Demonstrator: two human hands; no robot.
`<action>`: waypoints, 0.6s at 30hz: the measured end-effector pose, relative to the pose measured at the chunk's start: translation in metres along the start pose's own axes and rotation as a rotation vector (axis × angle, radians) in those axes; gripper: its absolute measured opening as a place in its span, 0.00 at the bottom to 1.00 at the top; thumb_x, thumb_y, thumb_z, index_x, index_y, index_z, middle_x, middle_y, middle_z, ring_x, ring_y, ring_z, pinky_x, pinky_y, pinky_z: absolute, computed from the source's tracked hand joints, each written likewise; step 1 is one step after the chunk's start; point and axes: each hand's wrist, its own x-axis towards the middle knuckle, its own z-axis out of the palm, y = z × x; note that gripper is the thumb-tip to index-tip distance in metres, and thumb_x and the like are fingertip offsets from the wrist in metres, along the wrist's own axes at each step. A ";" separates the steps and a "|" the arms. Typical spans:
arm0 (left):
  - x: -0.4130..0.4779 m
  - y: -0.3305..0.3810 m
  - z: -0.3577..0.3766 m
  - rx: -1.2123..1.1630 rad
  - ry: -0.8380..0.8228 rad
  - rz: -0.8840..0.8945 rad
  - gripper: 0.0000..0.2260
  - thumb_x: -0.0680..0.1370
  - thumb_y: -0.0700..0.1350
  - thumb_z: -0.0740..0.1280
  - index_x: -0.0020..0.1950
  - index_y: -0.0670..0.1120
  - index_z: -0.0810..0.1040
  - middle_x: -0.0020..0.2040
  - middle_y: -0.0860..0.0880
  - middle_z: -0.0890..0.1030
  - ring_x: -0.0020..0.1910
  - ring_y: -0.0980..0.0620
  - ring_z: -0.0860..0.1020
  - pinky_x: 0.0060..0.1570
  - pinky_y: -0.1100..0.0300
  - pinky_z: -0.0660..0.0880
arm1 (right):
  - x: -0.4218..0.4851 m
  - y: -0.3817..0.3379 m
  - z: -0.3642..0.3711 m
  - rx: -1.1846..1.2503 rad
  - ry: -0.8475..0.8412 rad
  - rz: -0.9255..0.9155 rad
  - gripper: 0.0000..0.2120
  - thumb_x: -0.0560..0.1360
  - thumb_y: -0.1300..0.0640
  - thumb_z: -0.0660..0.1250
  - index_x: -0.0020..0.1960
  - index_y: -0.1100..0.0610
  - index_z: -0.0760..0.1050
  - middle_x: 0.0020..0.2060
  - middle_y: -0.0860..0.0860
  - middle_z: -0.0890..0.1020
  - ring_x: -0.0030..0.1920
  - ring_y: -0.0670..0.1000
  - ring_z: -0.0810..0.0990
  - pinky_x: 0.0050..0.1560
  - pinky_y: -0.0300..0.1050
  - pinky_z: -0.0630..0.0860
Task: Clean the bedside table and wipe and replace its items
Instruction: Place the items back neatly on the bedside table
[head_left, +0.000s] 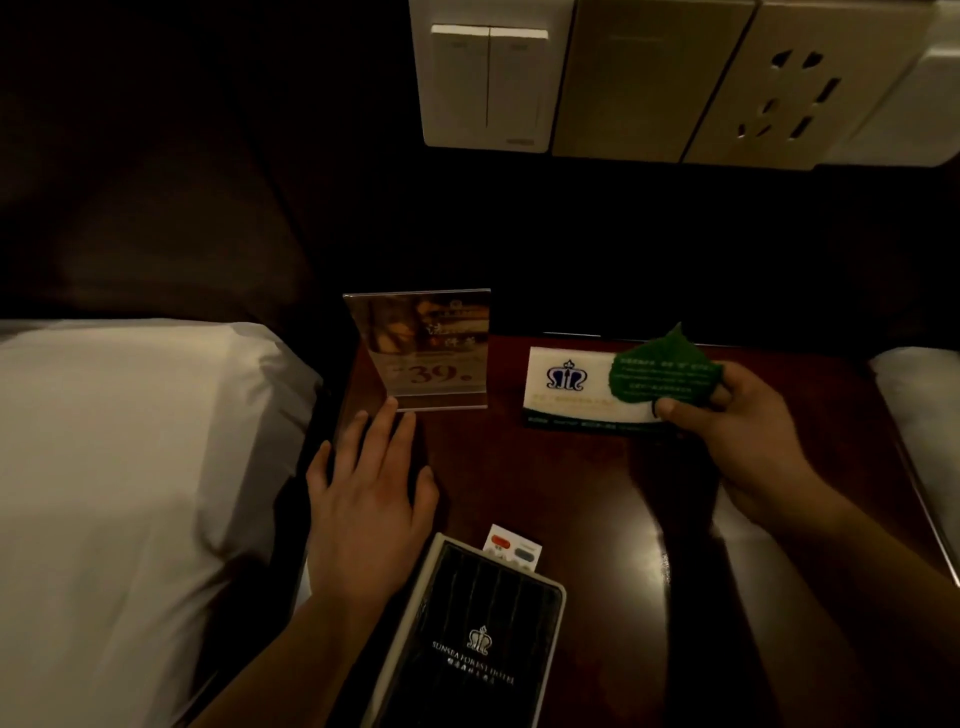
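Now right hand (737, 415) pinching green leaf card (662, 371), left hand (369, 499) flat on table (561, 493)

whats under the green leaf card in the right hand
The green leaf card, pinched by the right hand, overlaps the white crest card. That card's right end is covered, so its text there cannot be read.

two hands (363, 499), one acrylic sign (431, 353), one leaf card (665, 371), one white card (571, 389), one black folder (478, 639)
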 end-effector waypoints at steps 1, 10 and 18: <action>0.000 0.000 0.000 0.001 -0.001 0.001 0.27 0.79 0.55 0.53 0.77 0.49 0.66 0.78 0.50 0.65 0.77 0.48 0.61 0.72 0.41 0.60 | 0.006 0.000 0.001 -0.005 0.001 -0.012 0.16 0.72 0.69 0.71 0.56 0.55 0.77 0.50 0.52 0.85 0.50 0.51 0.85 0.50 0.48 0.82; -0.001 0.000 0.000 -0.002 -0.022 0.007 0.27 0.80 0.56 0.51 0.77 0.49 0.65 0.79 0.50 0.62 0.78 0.48 0.59 0.73 0.41 0.59 | 0.044 -0.003 0.020 -0.097 -0.081 -0.071 0.15 0.74 0.68 0.70 0.57 0.55 0.75 0.49 0.49 0.84 0.51 0.49 0.83 0.45 0.40 0.79; 0.000 -0.002 0.001 -0.002 -0.022 -0.001 0.26 0.80 0.56 0.52 0.76 0.49 0.67 0.79 0.51 0.62 0.78 0.49 0.59 0.73 0.42 0.58 | 0.049 -0.005 0.032 -0.111 -0.106 -0.094 0.15 0.74 0.69 0.69 0.58 0.57 0.74 0.49 0.50 0.83 0.48 0.47 0.82 0.42 0.36 0.79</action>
